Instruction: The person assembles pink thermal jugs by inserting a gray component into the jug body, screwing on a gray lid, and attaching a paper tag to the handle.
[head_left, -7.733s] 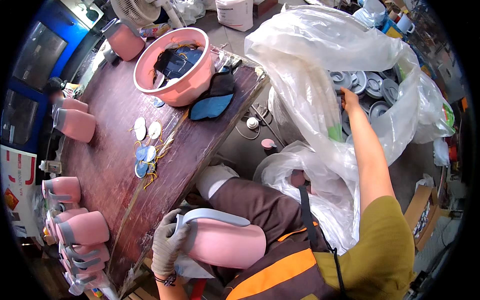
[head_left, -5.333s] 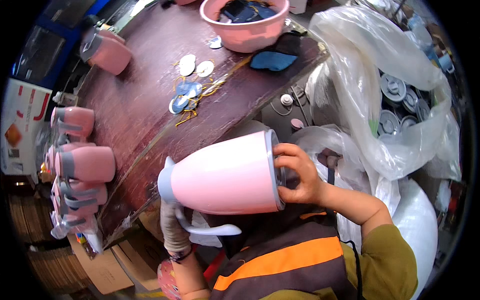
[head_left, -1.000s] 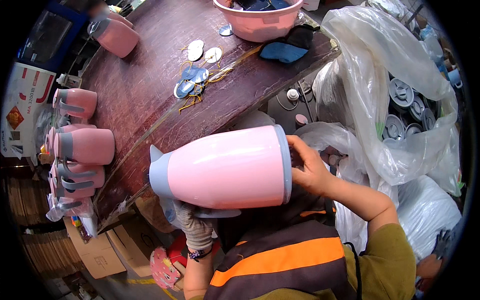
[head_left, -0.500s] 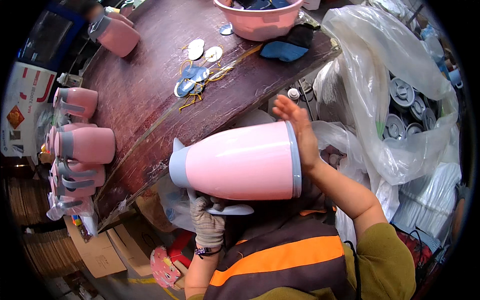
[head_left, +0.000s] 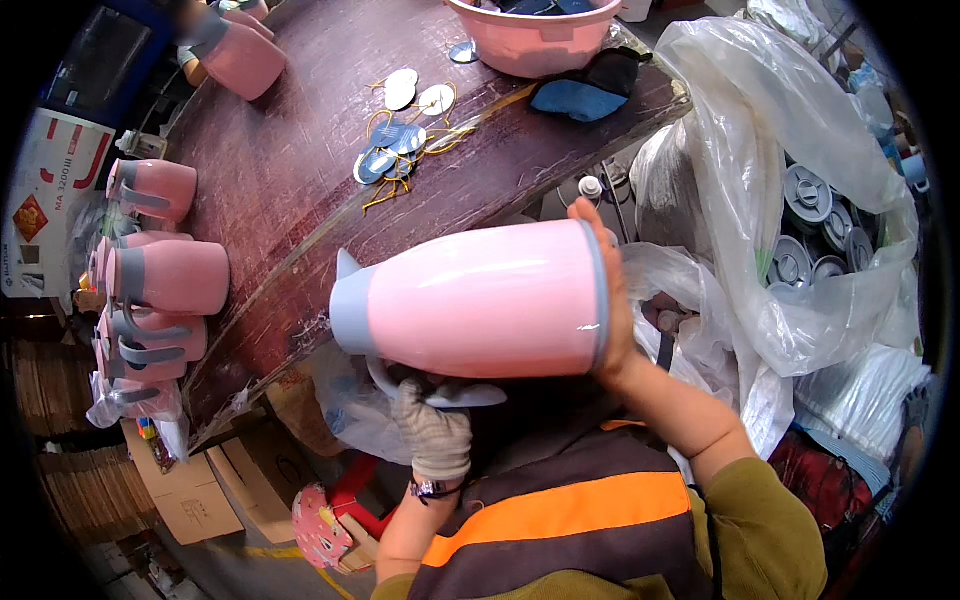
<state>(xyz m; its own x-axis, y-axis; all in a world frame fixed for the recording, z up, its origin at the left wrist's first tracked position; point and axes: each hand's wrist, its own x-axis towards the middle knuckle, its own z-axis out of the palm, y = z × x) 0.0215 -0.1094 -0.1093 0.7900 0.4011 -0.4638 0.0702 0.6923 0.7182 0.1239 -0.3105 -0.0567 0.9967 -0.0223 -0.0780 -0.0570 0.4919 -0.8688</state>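
A pink thermos jug (head_left: 490,300) with a grey neck, spout and base rim lies sideways in front of me, its spout end to the left. My left hand (head_left: 436,435), in a pale knitted glove, is closed round the jug's grey handle beneath it. Bare and stretched out, my right hand (head_left: 613,300) rests its palm flat against the base at the right end. On the table beyond the jug lie several round blue and white tags (head_left: 395,140) with yellow strings.
More pink jugs (head_left: 185,278) line the left edge of the dark red table (head_left: 300,170). A pink basin (head_left: 535,40) and a blue-black cloth item (head_left: 585,95) sit at the back. Grey lids (head_left: 808,195) fill a clear plastic bag (head_left: 720,110) at right. Cardboard boxes (head_left: 190,500) stand lower left.
My right palm has come against the base, where its fingers tilted away before. The jug has shifted slightly up in the view. At the upper left, a person's hand shows beside another jug.
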